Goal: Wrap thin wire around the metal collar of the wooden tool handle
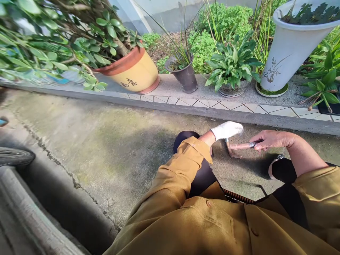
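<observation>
My left hand point(227, 130), in a white glove, is closed at the upper end of a forked brown wooden piece point(240, 146); its fingertips are partly hidden. My bare right hand point(273, 139) grips the other branch from the right, thumb on top, beside a silvery band. Another silvery band shows just under the glove. From where the branches meet, a short stub points down and right, above the concrete. A thin thread-like line seems to run between the two hands. The exact kind of this wooden thing is unclear.
Ahead runs a low tiled ledge point(202, 103) bearing a yellow pot point(135, 72), a dark pot point(186, 76), a leafy plant point(233, 63) and a tall white planter point(287, 53). A tyre point(16, 156) stands at left on the cracked concrete floor point(106, 148).
</observation>
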A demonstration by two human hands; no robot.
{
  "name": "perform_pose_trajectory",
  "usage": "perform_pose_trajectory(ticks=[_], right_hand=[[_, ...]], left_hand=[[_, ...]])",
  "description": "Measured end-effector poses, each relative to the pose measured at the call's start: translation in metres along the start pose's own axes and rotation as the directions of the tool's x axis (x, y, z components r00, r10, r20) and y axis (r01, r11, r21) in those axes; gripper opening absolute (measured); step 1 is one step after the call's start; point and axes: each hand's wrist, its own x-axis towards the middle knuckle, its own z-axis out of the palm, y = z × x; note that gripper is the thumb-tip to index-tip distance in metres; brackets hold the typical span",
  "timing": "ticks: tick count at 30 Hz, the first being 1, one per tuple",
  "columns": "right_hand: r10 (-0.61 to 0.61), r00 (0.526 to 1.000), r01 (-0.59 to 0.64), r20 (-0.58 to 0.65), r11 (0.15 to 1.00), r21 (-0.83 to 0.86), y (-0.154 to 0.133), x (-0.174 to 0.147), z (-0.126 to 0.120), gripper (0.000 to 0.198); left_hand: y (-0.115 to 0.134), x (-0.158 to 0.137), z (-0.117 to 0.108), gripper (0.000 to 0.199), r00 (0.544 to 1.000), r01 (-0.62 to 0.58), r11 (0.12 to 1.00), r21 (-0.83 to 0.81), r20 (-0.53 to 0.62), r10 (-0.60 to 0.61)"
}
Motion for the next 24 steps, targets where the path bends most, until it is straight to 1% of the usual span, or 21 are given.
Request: perform_pose_trajectory(ticks=[1,2,3,4,5,6,7,9,10,11,12,13,14,15,16,17,18,19,20,22,24], right_hand=[[-0.033,0.999,0.037,-0.042,0.994,0.1,0.001,-0.002,-0.002,0.055],[-0.05,0.99,0.077,-0.131,0.975,0.209,0.003,-0.004,-0.003,0.058],[-0.04,0.966,0.12,-0.254,0.944,0.308,0.005,-0.005,-0.003,0.059],[-0.003,0.924,0.162,-0.383,0.91,0.382,0.007,-0.005,-0.004,0.059],[0.047,0.867,0.201,-0.497,0.879,0.433,0.009,-0.004,-0.004,0.058],[0.101,0.805,0.233,-0.584,0.852,0.469,0.011,-0.002,-0.004,0.057],[0.151,0.752,0.253,-0.642,0.834,0.491,0.014,0.0,-0.004,0.055],[0.228,0.675,0.24,-0.702,0.831,0.501,0.019,0.006,-0.004,0.052],[0.259,0.651,0.194,-0.713,0.852,0.487,0.021,0.009,-0.005,0.049],[0.282,0.642,0.108,-0.713,0.887,0.448,0.024,0.013,-0.005,0.046],[0.297,0.645,-0.016,-0.704,0.926,0.376,0.026,0.016,-0.006,0.042],[0.304,0.658,-0.159,-0.689,0.95,0.267,0.028,0.018,-0.007,0.039],[0.306,0.681,-0.293,-0.666,0.946,0.134,0.031,0.021,-0.007,0.035],[0.307,0.718,-0.393,-0.624,0.92,0.0,0.033,0.023,-0.007,0.032],[0.312,0.77,-0.442,-0.556,0.89,-0.112,0.035,0.025,-0.006,0.03],[0.318,0.828,-0.44,-0.461,0.879,-0.185,0.036,0.027,-0.004,0.029],[0.316,0.888,-0.398,-0.335,0.892,-0.212,0.037,0.028,-0.001,0.029],[0.299,0.934,-0.336,-0.194,0.92,-0.201,0.036,0.029,0.002,0.031],[0.269,0.961,-0.276,-0.064,0.947,-0.165,0.035,0.029,0.005,0.033],[0.193,0.974,-0.183,0.12,0.979,-0.086,0.028,0.027,0.011,0.038],[0.099,0.97,-0.103,0.22,0.995,0.009,0.017,0.022,0.014,0.041]], left_hand=[[-0.001,0.0,0.0,0.02,1.0,0.004,1.0,-0.003,0.012,-0.004],[-0.001,-0.001,-0.001,0.021,0.999,0.006,1.0,-0.007,0.032,-0.006],[-0.002,-0.001,0.0,0.021,0.998,0.007,1.0,-0.014,0.063,-0.006],[-0.001,-0.001,0.0,0.021,0.995,0.005,1.0,-0.027,0.103,-0.002],[-0.001,-0.001,0.001,0.021,0.989,0.0,0.999,-0.045,0.151,0.007],[0.0,0.0,0.003,0.021,0.98,-0.006,0.998,-0.067,0.2,0.019],[0.001,0.0,0.004,0.021,0.968,-0.012,0.996,-0.089,0.247,0.033],[0.003,-0.001,0.008,0.023,0.95,-0.014,0.993,-0.117,0.307,0.05],[0.004,-0.002,0.009,0.023,0.949,-0.012,0.993,-0.117,0.312,0.048],[0.005,-0.004,0.01,0.022,0.95,-0.007,0.994,-0.113,0.309,0.042],[0.006,-0.006,0.011,0.021,0.955,-0.002,0.994,-0.106,0.296,0.034],[0.006,-0.008,0.011,0.02,0.961,0.002,0.995,-0.098,0.275,0.025],[0.007,-0.011,0.01,0.018,0.968,0.004,0.996,-0.09,0.251,0.019],[0.008,-0.013,0.008,0.016,0.973,0.004,0.997,-0.083,0.23,0.016],[0.008,-0.015,0.007,0.015,0.978,0.004,0.997,-0.077,0.21,0.012],[0.009,-0.016,0.005,0.015,0.981,0.004,0.997,-0.072,0.192,0.01],[0.009,-0.017,0.003,0.015,0.983,0.004,0.998,-0.067,0.184,0.008],[0.009,-0.016,0.001,0.016,0.984,0.003,0.998,-0.067,0.18,0.009],[0.009,-0.014,0.0,0.018,0.985,0.0,0.997,-0.073,0.172,0.013],[0.007,-0.009,-0.002,0.019,0.991,-0.016,0.995,-0.098,0.132,0.029],[0.002,-0.004,-0.004,0.019,0.997,-0.035,0.992,-0.118,0.064,0.042]])
